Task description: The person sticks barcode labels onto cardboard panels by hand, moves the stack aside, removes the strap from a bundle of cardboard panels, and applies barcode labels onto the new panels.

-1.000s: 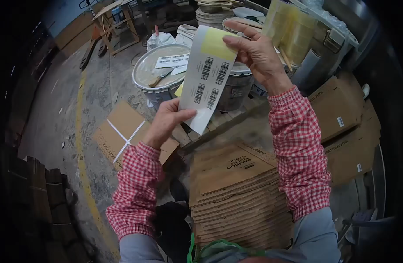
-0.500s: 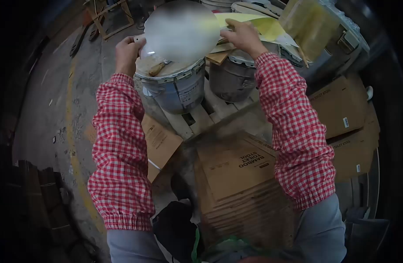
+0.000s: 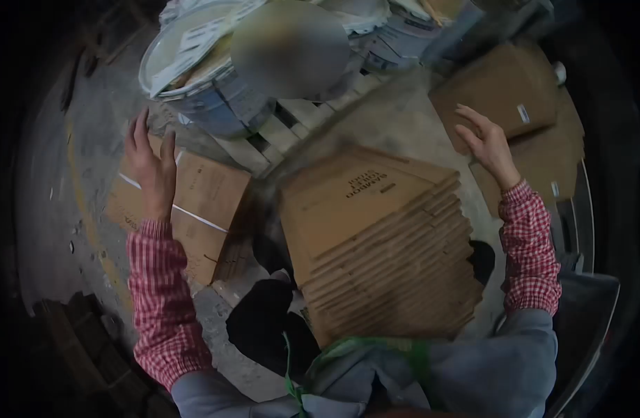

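Observation:
My left hand is raised with its fingers apart, over a strapped bundle of flattened cardboard boxes on the left. Over on the right, my right hand is also open, nearest to more flat brown cardboard. Neither hand holds anything. Between my arms stands a tall stack of flattened cardboard boxes, its top one printed "BAMBOO TOILET STOOL". A sheet with printed labels lies across the lid of a metal drum beyond my left hand.
The drums stand on a wooden pallet at the back. A blurred round patch hides part of that area. A yellow line runs along the concrete floor at left. A dark bin is at lower right.
Both hands have let go of the sheets they held over the drums. They have drawn back toward me and spread apart. The view has tilted down to the cardboard stack.

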{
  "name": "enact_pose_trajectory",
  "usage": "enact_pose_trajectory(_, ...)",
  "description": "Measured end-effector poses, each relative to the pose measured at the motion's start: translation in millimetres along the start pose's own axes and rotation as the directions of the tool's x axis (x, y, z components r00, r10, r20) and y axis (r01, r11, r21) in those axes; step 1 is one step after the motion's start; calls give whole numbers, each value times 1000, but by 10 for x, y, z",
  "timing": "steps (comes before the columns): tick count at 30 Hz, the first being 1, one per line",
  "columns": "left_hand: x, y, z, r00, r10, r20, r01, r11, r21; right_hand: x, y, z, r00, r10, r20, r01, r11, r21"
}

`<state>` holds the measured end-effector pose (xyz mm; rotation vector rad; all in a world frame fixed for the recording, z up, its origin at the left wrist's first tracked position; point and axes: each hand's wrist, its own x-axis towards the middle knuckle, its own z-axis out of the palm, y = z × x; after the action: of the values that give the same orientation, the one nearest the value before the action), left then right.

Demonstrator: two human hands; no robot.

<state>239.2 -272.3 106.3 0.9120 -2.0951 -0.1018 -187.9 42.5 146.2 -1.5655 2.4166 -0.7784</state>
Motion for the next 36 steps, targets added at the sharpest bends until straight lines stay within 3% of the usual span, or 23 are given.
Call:
enact_pose_trajectory(1,-374,212,-126,984,-12,178,29,995,-92,-409,293,-132,984,177,-12,-177,983,41)
enact_pose_trajectory(2,-732,385,-297,941,-9,337,69,984,-164,-835,637,-238,966,256,-23,-257,961,-103)
enact_pose_trajectory(4,-1412,708,-626,802,-63,594,225,953,-203,-1749,1003,-294,885,458,-91,-461,887,-27)
enact_pose_trajectory(5,-1701,969,-784,741,-233,630,447,871,-203,-2190,1191,-248,834,544,-95,-534,838,108)
enact_pose_trajectory(6,-2125,955,-968,613,-400,682,684,700,-204,-2532,1243,-181,778,622,-88,-588,771,243)
enact_pose_trajectory(8,-2366,1591,-1276,397,-643,655,893,434,-116,-2887,980,26,667,722,-184,-578,658,482)
enact_pose_trajectory(9,-2583,1751,-1374,395,-683,614,899,424,-106,-2907,834,105,649,730,-216,-550,646,529)
enact_pose_trajectory(11,-2941,2200,-1367,464,-726,507,884,343,-318,-2748,686,195,738,637,-224,-353,646,677)
enact_pose_trajectory(13,-3516,2201,-1071,447,-826,343,838,252,-484,-2382,550,285,816,530,-231,-175,607,775)
enact_pose_trajectory(15,-3997,1847,-645,583,-778,236,748,401,-528,-1893,622,455,894,396,-209,-42,539,841)
enact_pose_trajectory(16,-3966,1705,-422,563,-789,246,742,352,-571,-1634,634,532,921,335,-197,-6,518,855)
enact_pose_trajectory(18,-3704,1536,-165,563,-787,250,733,337,-590,-1121,602,570,972,231,-51,-72,493,867)
enact_pose_trajectory(20,-3405,1450,35,563,-785,259,739,338,-583,-660,591,585,990,135,-30,-36,460,887)
enact_pose_trajectory(22,-3123,1297,245,574,-774,266,739,350,-575,-311,496,786,995,29,95,-99,342,935)
enact_pose_trajectory(24,-2745,1083,496,586,-763,274,749,380,-543,-7,559,1000,906,-252,339,-197,459,866)
enact_pose_trajectory(26,-2424,896,776,591,-752,292,760,396,-516,225,568,1309,910,33,412,-396,360,845)
enact_pose_trajectory(28,-2141,705,1036,590,-742,318,776,414,-476,435,449,1390,895,238,376,-443,385,810)
enact_pose_trajectory(30,-1895,517,1271,599,-730,329,780,440,-444,517,565,1510,899,253,357,-430,362,827)
enact_pose_trajectory(31,-1791,437,1376,603,-725,333,780,448,-437,529,626,1625,885,291,364,-443,284,850)
enact_pose_trajectory(33,-1648,291,1575,600,-722,345,788,461,-408,478,799,1821,900,248,358,-430,385,817)
enact_pose_trajectory(34,-1576,238,1672,596,-721,354,793,460,-399,270,537,1541,901,305,309,-419,431,799)
enact_pose_trajectory(35,-1549,218,1793,595,-710,376,797,462,-390,213,725,1973,877,363,314,-461,454,762)
enact_pose_trajectory(36,-1508,166,1835,583,-719,379,807,460,-370,132,800,2063,880,298,370,-467,404,786)
